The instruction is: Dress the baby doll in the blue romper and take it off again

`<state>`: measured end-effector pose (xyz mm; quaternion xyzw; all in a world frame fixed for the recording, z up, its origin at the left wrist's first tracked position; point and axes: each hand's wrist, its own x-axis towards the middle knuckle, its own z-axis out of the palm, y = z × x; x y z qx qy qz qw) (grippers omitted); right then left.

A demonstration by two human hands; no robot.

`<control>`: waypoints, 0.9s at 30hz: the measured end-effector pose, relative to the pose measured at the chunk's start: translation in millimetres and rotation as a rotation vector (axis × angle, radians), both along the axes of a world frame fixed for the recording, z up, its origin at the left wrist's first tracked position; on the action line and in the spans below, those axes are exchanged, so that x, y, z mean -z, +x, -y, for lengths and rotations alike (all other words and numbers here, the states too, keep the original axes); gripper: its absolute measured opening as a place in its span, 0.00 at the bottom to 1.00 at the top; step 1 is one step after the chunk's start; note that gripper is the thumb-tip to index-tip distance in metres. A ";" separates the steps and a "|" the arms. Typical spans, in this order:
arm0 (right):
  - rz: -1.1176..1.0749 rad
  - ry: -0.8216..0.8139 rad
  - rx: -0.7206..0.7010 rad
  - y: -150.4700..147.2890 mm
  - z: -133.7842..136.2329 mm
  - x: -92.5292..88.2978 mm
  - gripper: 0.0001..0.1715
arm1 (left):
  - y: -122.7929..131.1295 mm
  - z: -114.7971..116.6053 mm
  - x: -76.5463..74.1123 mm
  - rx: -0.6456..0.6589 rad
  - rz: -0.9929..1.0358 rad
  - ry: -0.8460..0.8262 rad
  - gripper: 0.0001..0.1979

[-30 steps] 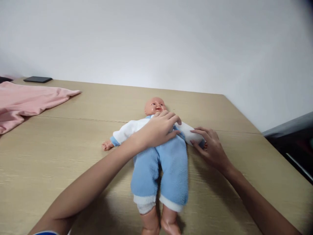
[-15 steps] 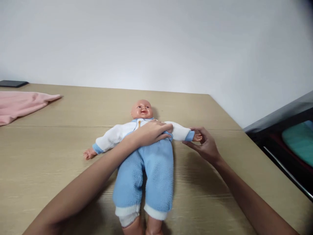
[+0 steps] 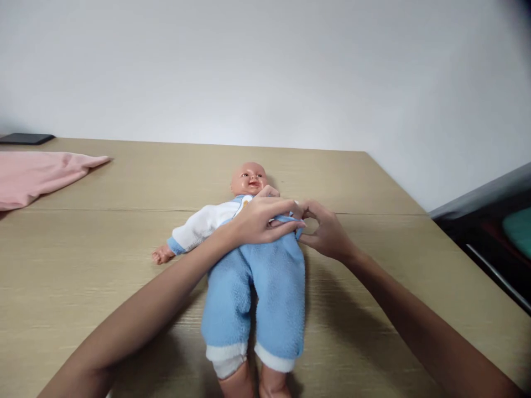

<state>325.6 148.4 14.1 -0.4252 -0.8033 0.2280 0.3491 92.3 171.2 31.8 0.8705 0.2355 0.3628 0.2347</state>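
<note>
A baby doll point(image 3: 249, 260) lies on its back on the wooden table point(image 3: 124, 182), head away from me, dressed in a white and blue fleece suit point(image 3: 259, 287). My left hand point(image 3: 259, 221) rests on the doll's chest with its fingers curled, pinching the blue fabric near the shoulder. My right hand point(image 3: 321, 232) comes in from the right, fingers bent, and grips the same edge of the suit at the doll's far side. The doll's arm on that side is hidden behind my hands. Its other arm point(image 3: 182, 240) lies stretched out to the left.
A pink cloth point(image 3: 37, 174) lies at the table's left edge, with a dark flat phone-like object point(image 3: 25, 138) behind it by the wall. To the right, past the table edge, stands dark furniture point(image 3: 489, 232) holding something teal point(image 3: 518, 232).
My right hand has left the doll's outstretched arm and moved in to the chest, meeting my left hand. That arm of the doll is no longer visible. The view shifted slightly.
</note>
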 end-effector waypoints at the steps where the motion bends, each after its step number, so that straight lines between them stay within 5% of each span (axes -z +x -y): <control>1: -0.003 -0.022 -0.032 3.4 3.9 -0.5 0.11 | 1.3 -0.4 -1.2 -0.024 0.058 -0.066 0.14; 6: -0.167 -0.144 -0.117 6.8 29.7 8.6 0.10 | 8.9 -12.2 0.9 0.001 0.218 -0.358 0.14; 13: -1.019 -0.738 0.067 -23.5 38.0 45.3 0.19 | 10.7 -18.5 13.2 -0.104 0.011 -0.214 0.14; 18: -1.072 -0.624 0.297 -28.1 22.2 65.6 0.21 | 9.7 -17.1 16.0 -0.205 -0.131 -0.198 0.12; 27: -0.802 -0.475 0.362 -35.5 -19.2 73.1 0.20 | 9.7 -20.7 13.7 -0.290 -0.016 -0.315 0.10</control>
